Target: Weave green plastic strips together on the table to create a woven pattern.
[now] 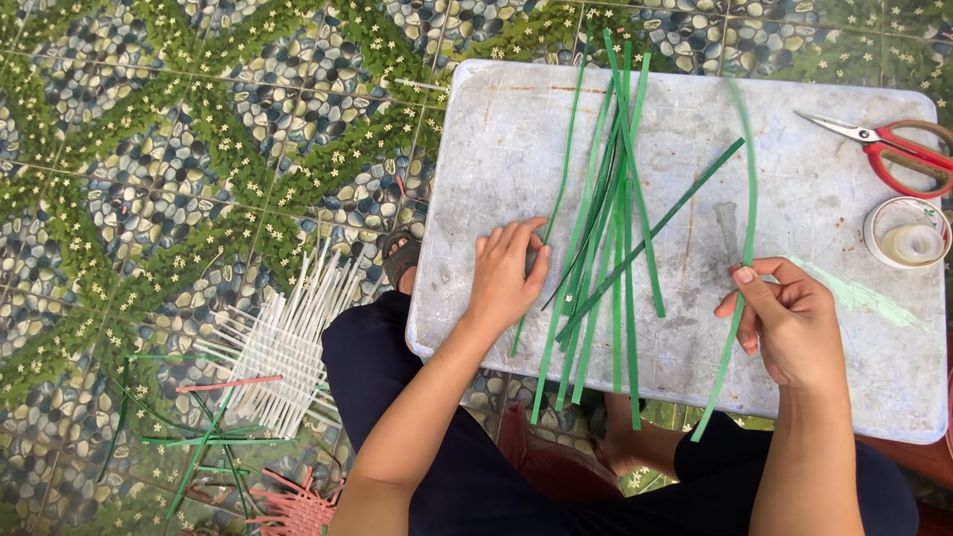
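A worn white board (496, 149) lies across my lap. On it rests a loose bundle of several long green strips (611, 218), fanned out and running away from me. My left hand (506, 273) lies flat on the board with its fingertips on the left edge of that bundle. My right hand (779, 318) pinches a single green strip (749, 189), which stands apart from the bundle and curves up across the board; its lower end hangs past the near edge.
Red-handled scissors (898, 149) and a roll of clear tape (908, 238) sit at the board's right end. On the patterned tile floor (149, 149) to my left lie a white woven strip mat (283, 347), loose green strips (189, 437) and a pink woven piece (298, 506).
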